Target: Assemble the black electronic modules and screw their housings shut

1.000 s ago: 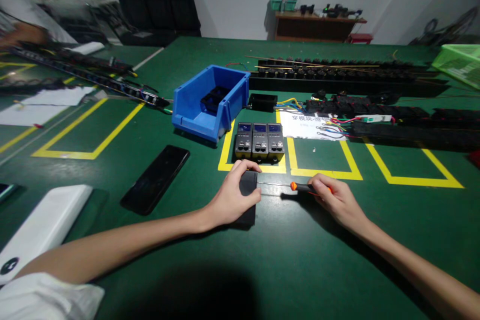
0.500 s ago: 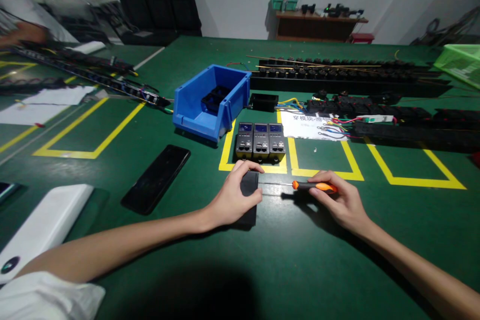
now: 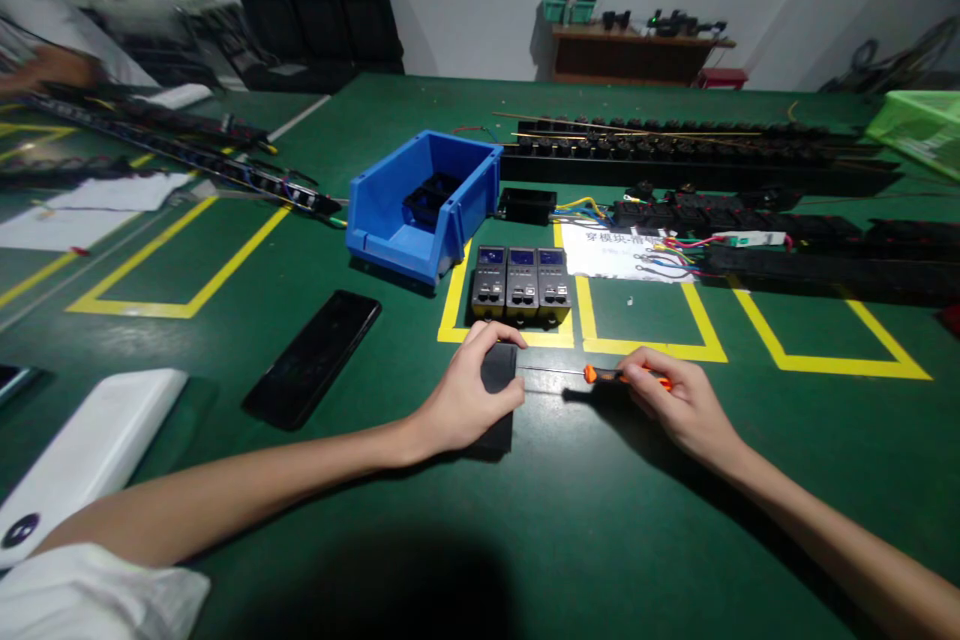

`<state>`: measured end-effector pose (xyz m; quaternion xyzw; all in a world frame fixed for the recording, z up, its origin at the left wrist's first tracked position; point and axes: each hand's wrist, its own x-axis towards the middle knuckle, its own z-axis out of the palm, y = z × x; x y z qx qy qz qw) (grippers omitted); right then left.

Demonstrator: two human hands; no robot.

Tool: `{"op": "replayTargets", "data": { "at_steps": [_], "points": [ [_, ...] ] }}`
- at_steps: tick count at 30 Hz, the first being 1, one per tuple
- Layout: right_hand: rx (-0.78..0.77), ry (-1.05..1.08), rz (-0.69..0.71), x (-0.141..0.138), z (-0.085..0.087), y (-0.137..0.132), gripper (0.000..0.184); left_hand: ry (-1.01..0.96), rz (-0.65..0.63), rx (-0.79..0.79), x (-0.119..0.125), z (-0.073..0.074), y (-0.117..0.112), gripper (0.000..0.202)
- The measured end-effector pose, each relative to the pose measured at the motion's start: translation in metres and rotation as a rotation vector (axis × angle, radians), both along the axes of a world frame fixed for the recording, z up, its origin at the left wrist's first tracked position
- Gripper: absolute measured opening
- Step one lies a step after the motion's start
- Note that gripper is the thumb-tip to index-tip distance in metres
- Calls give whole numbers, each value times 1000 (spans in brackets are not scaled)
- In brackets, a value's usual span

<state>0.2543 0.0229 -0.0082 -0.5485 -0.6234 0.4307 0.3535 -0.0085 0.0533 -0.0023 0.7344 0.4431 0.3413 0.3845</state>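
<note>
My left hand (image 3: 472,390) is wrapped round a small black module (image 3: 500,370) that rests on the green table. In my right hand (image 3: 671,395) is a screwdriver (image 3: 590,374) with an orange and black handle, pinched between thumb and fingers. Its thin shaft lies level and reaches the module's right face; whether a screw sits at the tip is too small to tell. Just behind the module, three grey modules (image 3: 522,282) with dark blue screens stand side by side within a yellow tape outline.
A blue bin (image 3: 397,245) with black parts inside stands behind my left hand. A black phone (image 3: 313,360) and a white device (image 3: 94,450) lie to the left. Long black strips (image 3: 697,170) and loose wires are at the back right. A person's arm (image 3: 52,70) shows far left.
My right hand has shifted its grip and turned on the screwdriver handle, which has rotated. The left hand and the module have stayed still.
</note>
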Motion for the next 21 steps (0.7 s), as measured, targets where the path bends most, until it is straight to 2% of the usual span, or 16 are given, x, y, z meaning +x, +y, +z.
{"op": "replayTargets", "data": {
  "at_steps": [3,5,7,11,14,18,21],
  "points": [
    [-48,16,11,0,0,0,32,0,-3,5,0,0,0,32],
    [-20,-5,39,0,1,1,26,3,-6,3,0,0,0,32],
    [84,-52,55,1,2,1,18,3,-6,2,0,1,1,32],
    [357,-120,54,3,1,3,17,-5,-8,-2,0,1,1,32],
    [451,-166,63,4,0,3,12,-8,-3,-5,0,2,1,32],
    [468,-229,48,7,0,1,12,-2,0,-7,0,2,0,32],
    [423,-230,34,6,3,0,11,-2,2,-3,0,2,0,32]
  ]
}}
